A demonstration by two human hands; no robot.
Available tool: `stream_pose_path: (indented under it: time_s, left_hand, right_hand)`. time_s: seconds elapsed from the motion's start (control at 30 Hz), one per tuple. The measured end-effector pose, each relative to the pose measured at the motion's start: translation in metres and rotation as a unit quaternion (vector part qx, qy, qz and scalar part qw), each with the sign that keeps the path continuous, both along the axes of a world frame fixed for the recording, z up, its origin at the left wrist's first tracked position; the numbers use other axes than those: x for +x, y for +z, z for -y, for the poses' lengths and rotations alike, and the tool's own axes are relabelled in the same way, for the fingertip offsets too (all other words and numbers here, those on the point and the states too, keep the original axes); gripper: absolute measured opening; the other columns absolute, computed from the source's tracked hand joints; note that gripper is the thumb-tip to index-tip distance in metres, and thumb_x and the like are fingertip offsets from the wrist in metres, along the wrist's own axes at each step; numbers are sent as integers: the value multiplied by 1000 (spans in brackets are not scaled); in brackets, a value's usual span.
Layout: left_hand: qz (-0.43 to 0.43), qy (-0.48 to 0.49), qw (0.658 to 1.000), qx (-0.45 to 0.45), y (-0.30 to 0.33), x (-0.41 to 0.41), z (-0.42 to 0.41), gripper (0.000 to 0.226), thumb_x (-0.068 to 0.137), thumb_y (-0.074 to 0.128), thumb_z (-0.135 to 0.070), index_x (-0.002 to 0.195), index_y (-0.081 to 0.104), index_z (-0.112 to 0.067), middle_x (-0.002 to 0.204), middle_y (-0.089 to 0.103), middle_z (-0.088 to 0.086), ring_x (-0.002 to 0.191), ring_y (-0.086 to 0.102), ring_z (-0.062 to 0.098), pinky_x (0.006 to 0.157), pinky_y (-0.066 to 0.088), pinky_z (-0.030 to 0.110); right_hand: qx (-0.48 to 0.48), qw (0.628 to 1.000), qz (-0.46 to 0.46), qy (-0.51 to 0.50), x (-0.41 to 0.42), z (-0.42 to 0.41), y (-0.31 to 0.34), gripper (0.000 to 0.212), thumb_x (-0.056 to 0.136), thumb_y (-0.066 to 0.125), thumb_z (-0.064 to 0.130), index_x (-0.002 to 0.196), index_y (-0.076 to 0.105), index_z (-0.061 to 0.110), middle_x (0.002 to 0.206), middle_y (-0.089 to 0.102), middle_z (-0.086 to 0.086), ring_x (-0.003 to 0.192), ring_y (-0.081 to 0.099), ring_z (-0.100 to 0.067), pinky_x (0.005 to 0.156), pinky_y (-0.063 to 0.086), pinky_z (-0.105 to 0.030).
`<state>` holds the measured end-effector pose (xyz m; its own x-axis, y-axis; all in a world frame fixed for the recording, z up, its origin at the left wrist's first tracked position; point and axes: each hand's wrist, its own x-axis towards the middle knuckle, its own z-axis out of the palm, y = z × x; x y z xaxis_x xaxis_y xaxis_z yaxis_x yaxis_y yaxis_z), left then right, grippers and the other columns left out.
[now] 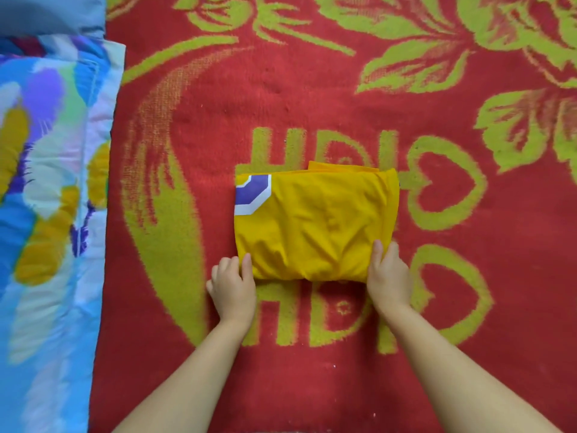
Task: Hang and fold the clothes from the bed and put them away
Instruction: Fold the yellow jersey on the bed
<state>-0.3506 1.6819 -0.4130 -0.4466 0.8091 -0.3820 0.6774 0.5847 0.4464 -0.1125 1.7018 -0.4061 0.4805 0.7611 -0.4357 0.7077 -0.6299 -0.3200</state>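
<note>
Lying in the middle of a red blanket (218,120), one folded yellow garment (315,223) forms a compact, wrinkled rectangle, with a single purple and white patch (251,193) showing at its far left corner. A thin strip of a lower yellow layer peeks out along its far edge. Two bare hands are on it, one at each near corner. The left hand (232,287) has its thumb laid on top of the fabric at the near left corner while its other fingers are curled at the bundle's side, so it appears to pinch that corner. The right hand (390,276) grips the near right corner the same way, thumb on top and fingers wrapped round the edge; how far the fingers reach beneath cannot be told. Both forearms enter from the bottom of the view.

The blanket carries a yellow-green pattern of leaves, two rows of large letters and two heart outlines (446,182), the garment covering part of the upper row. Along the left edge lies one quilt (46,182) printed in blue, purple, white and mustard, with a plain pale-blue cloth (50,14) at the top left corner.
</note>
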Motion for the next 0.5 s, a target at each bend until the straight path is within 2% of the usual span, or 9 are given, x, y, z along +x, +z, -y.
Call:
stream_pose_path:
  time_s: [0.1,0.2,0.3,0.4,0.43,0.5]
  left_hand:
    - [-27,-18,999,13,-3,-20,-6,40,102,40,-25,71,54,-5,83,61,17,90,53,35,83,31,44]
    - [-86,-152,985,2,-5,-38,2,36,99,49,-25,72,59,-4,78,60,14,87,54,35,82,31,44]
    - [-73,-181,981,20,0,-39,5,33,96,53,-37,77,57,-10,80,56,7,87,52,30,82,32,42]
    - [20,-130,989,71,13,-31,-27,50,92,41,-54,106,57,-8,101,59,5,99,49,26,87,38,43]
    - [50,-99,991,81,16,-25,-46,52,93,41,-52,114,55,-7,107,59,7,104,48,28,90,39,44]
    - [85,-45,993,71,16,-9,-86,46,96,45,-46,118,51,-5,113,60,14,109,50,33,92,40,45]
  right_hand:
    - [15,998,54,1,22,-9,-5,40,104,26,38,105,48,4,96,62,-30,90,59,-46,64,31,-41]
    - [-28,985,130,108,49,-10,-5,40,103,24,40,100,46,7,85,63,-23,75,58,-39,59,33,-38]
    - [-30,980,115,159,54,-8,1,38,100,25,47,95,41,13,85,64,-17,67,52,-32,58,40,-39]
    - [48,994,39,88,59,-37,12,54,99,29,52,125,46,8,110,64,-17,97,60,-38,69,41,-41]
    - [65,995,18,70,58,-53,15,57,99,29,52,130,44,8,116,62,-18,104,58,-38,73,41,-41]
    - [72,996,-4,61,49,-84,15,59,99,29,53,131,42,5,122,59,-20,110,55,-39,78,41,-43]
